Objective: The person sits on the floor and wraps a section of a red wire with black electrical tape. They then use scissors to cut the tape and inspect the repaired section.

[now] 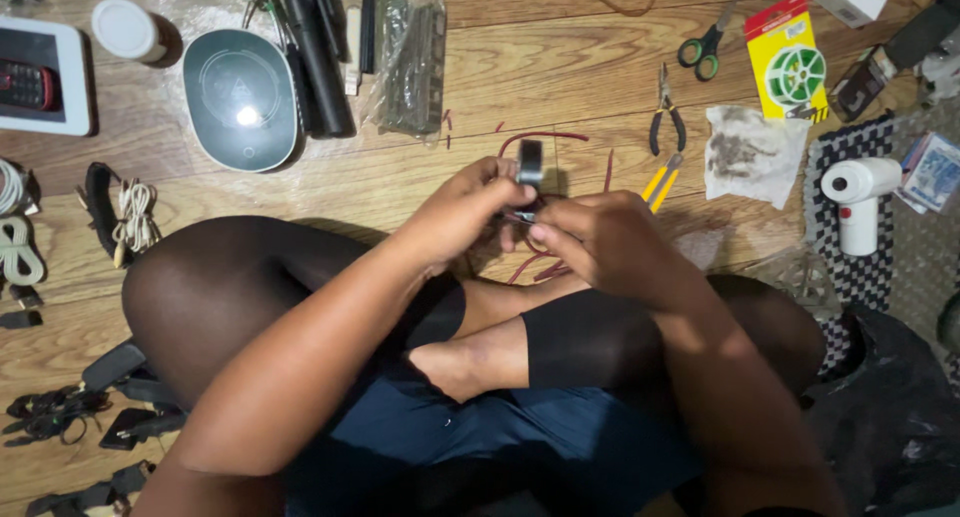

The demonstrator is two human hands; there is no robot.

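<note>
I sit cross-legged on a wooden floor [560, 67]. My left hand [460, 212] pinches a small black plug-like part [530, 164] between thumb and fingers, holding it upright. My right hand [600, 239] meets it from the right, fingers closed on a thin metal piece and the dark red wire [545, 137] that loops up behind the part. More red wire ends [545, 270] lie under my hands by my knee. What sits between my fingertips is partly hidden.
Yellow-handled pliers [664, 142] lie just right of my hands, green scissors [702, 49] and a yellow card of green wire [790, 62] beyond. A grey oval device [240, 97], black tubes [318, 57], a white handheld tool [858, 192] and black cables [60, 412] surround me.
</note>
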